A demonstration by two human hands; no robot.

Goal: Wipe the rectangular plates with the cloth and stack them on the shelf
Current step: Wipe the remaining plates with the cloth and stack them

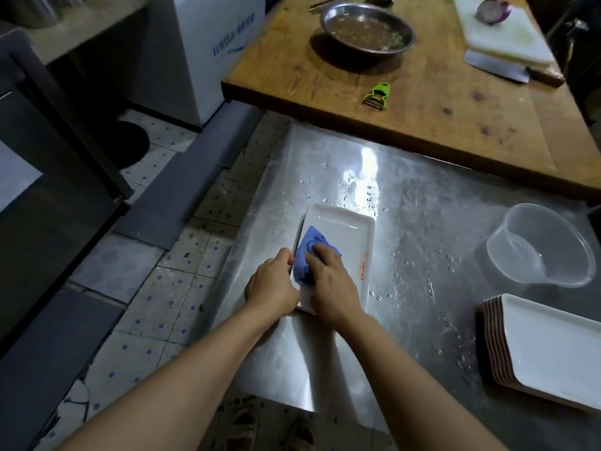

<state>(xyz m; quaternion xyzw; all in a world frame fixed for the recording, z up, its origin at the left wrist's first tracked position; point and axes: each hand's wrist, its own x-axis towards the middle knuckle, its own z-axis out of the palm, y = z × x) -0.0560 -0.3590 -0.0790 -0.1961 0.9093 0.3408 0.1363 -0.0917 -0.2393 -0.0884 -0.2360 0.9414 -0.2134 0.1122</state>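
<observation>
Right hand atop cloth

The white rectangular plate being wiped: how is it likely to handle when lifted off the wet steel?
The plate looks rigid and glazed, so probably slick, since droplets dot the steel table around it. Its shallow, flat shape should not tip. It looks breakable if dropped. The left hand steadies its edge; the right hand presses the blue cloth.
</observation>
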